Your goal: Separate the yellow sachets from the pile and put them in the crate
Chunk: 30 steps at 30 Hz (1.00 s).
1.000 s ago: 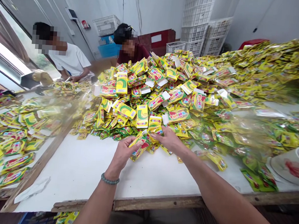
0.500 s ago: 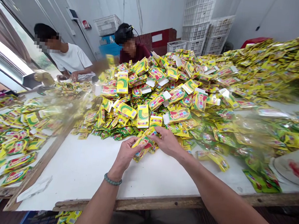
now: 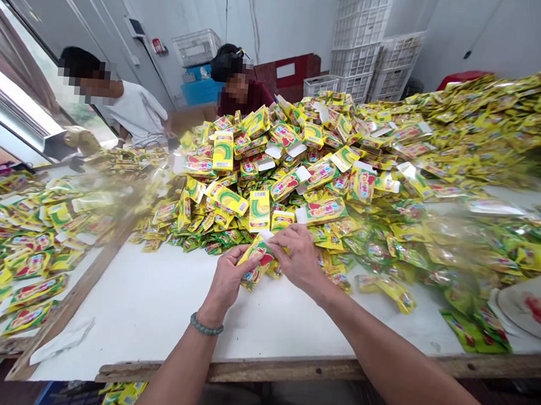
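Observation:
My left hand (image 3: 227,281) is closed around the lower part of a small yellow and green printed box (image 3: 253,267), its thumb lying on the front face. At the box's upper end a white flap (image 3: 265,234) shows. The bent fingers of my right hand (image 3: 298,258) are pinched together on that end, partly hiding it. Both hands are just above the white tabletop (image 3: 159,306), at the front of a heap of similar boxes (image 3: 259,211). Green and yellow sachets (image 3: 211,241) lie under the heap's front edge.
More sachets pile up (image 3: 501,133) at the right, near a white cup (image 3: 531,304). A wooden strip (image 3: 81,281) separates boxes on the left (image 3: 31,265). Two people, one in a white shirt (image 3: 139,114), one in dark red (image 3: 235,93), work across the table. White crates (image 3: 357,47) stand behind.
My right fingers have shifted up onto the box's end, where the white flap now shows. My left hand keeps its hold. The person in white has shifted their arms.

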Available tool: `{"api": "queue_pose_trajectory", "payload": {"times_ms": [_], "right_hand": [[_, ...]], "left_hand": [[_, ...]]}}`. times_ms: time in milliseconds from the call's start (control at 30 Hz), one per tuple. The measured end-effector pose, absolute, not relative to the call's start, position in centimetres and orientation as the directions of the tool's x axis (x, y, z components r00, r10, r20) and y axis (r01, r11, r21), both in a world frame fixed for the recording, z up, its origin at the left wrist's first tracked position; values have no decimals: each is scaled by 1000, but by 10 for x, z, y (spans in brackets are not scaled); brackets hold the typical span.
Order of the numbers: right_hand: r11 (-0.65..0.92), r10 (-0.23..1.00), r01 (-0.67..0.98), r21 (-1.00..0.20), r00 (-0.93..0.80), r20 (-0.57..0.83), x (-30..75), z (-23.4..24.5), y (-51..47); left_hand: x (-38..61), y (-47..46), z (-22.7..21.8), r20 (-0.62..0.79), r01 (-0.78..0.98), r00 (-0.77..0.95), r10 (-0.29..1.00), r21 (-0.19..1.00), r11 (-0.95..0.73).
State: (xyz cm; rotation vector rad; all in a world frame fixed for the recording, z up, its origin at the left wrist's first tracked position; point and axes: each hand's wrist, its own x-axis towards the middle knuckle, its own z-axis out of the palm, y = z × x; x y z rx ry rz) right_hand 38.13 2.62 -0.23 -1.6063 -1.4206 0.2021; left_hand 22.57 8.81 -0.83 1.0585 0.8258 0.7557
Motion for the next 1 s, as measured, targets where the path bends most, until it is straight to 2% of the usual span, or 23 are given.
{"api": "queue_pose_trajectory", "payload": {"times_ms": [333, 400, 500, 567, 667, 700, 833, 1000], "right_hand": [[91, 972, 560, -824, 129, 195, 371, -4, 25], [116, 942, 487, -866, 223, 252, 372, -7, 27], [173, 819, 415, -893, 444, 364, 373, -11, 29], [197, 826, 288, -937, 467, 317, 372, -13, 31], [181, 934, -29, -983, 318, 163, 371, -18, 35], [175, 947, -87, -981, 289, 144, 371, -20, 35], [190, 939, -34, -981, 297, 171, 373, -24, 36], [217, 939, -56, -974, 283, 193, 371, -22, 35]], "left_hand": [[224, 85, -16, -215, -99, 540, 814, 944, 315], [227, 84, -14, -190, -136, 543, 818, 941, 310], [231, 83, -11, -107, -261, 496, 862, 928, 265], [232, 83, -10, -70, -321, 444, 893, 918, 232], [229, 83, -12, -31, -312, 443, 896, 932, 186], [228, 83, -14, -19, -283, 473, 881, 943, 172], [225, 81, -17, -1, -204, 585, 811, 968, 148], [224, 80, -15, 26, -233, 569, 822, 964, 130]]}}
